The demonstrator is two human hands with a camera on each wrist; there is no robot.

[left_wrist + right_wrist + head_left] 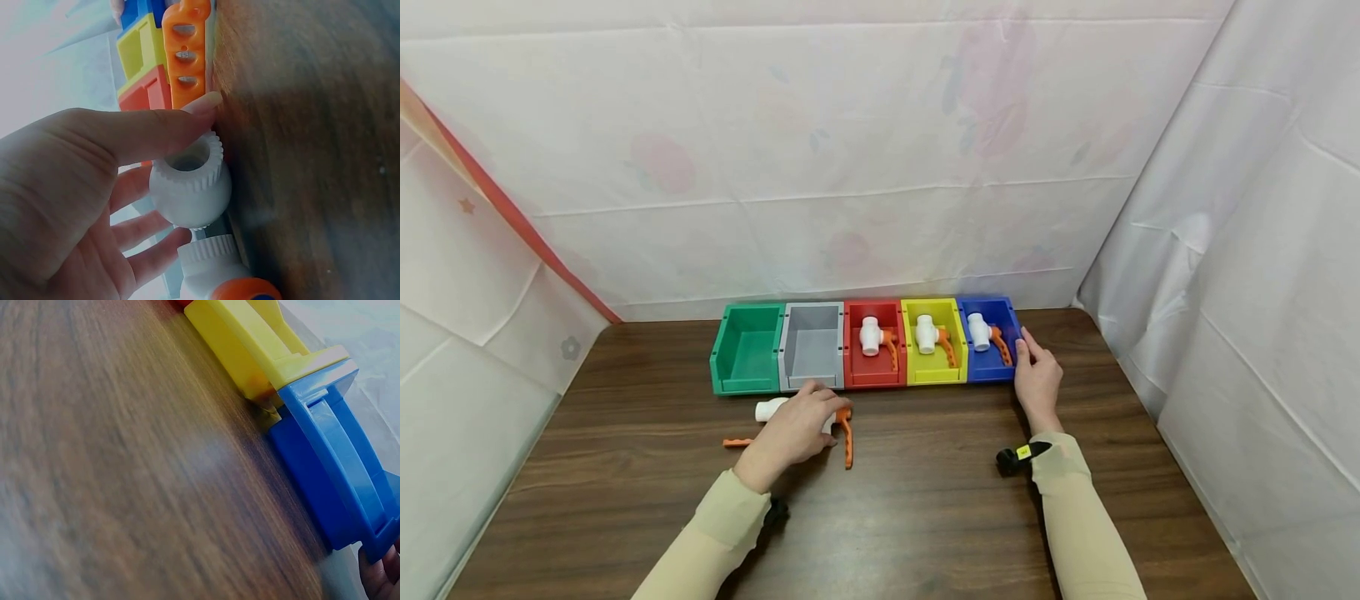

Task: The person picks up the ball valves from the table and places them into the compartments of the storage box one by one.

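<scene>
My left hand (796, 423) grips a white ball valve (190, 181) with an orange lever (847, 442) on the table. In the left wrist view the thumb crosses the valve's top, with the other fingers behind it. Beside that hand lies a second white valve (769, 409), its orange handle (737, 442) showing on the left; the palm hides part of both. My right hand (1038, 379) holds the right side wall of the blue bin (337, 469). Inside the blue bin is another valve (979, 332).
A row of joined bins stands along the back: green (748, 346), grey (814, 343), red (853, 375), yellow (936, 373), then blue. The red and yellow bins each hold a white valve with an orange handle. White cloth (880, 167) hangs behind the wooden table (925, 500).
</scene>
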